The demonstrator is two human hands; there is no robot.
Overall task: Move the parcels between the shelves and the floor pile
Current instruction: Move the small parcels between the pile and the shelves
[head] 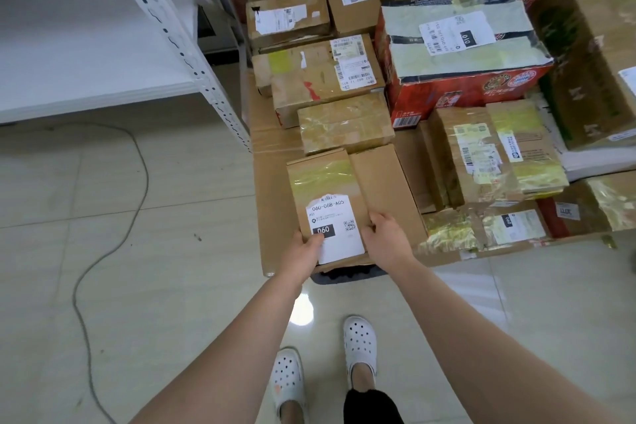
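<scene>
My white clogs (359, 344) stand on the tiles just short of the 060-labelled parcel (325, 189). My left hand (304, 249) and right hand (387, 239) clasp its near corners, each grip closed on cardboard. The parcel lies over a flat carton (272, 182). Beyond it crowd a taped box (344, 126) and a red carton (461, 89); left of it, a grey cable (113, 241) and the white shelf (86, 45).

The shelf (86, 45) stands left of the parcel pile (430, 96).
</scene>
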